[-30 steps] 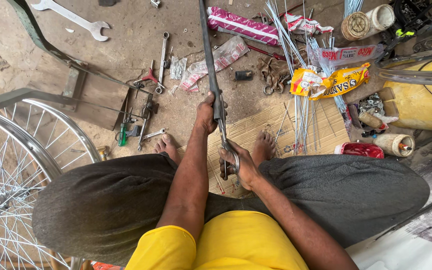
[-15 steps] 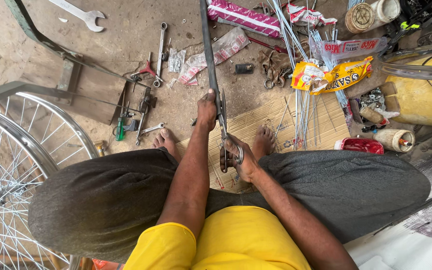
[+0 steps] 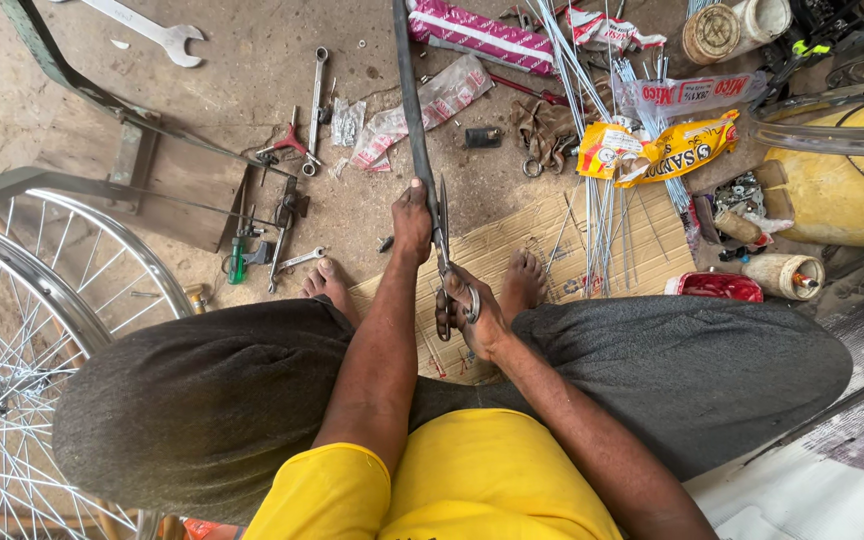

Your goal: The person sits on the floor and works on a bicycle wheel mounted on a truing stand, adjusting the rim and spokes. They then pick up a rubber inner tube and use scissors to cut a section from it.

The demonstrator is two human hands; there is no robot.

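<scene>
I sit on the ground with my knees apart and both bare feet on a sheet of cardboard (image 3: pixel 512 250). My left hand (image 3: pixel 413 218) grips a long black rubber strip (image 3: pixel 411 95) that runs away from me toward the top of the view. My right hand (image 3: pixel 472 315) is closed on the handles of a pair of scissors (image 3: pixel 444 255), whose blades lie along the strip just beside my left hand.
A spoked bicycle wheel (image 3: pixel 22 330) stands at the left by a metal stand (image 3: pixel 177 175). Spanners (image 3: pixel 152 30), a screwdriver (image 3: pixel 237 262), loose spokes (image 3: pixel 602 200), snack packets (image 3: pixel 652 150), a yellow container (image 3: pixel 842 180) and small tins lie around.
The view has shifted slightly. My right hand has slid the scissors a little further along the strip toward my left hand; both hands keep their hold.
</scene>
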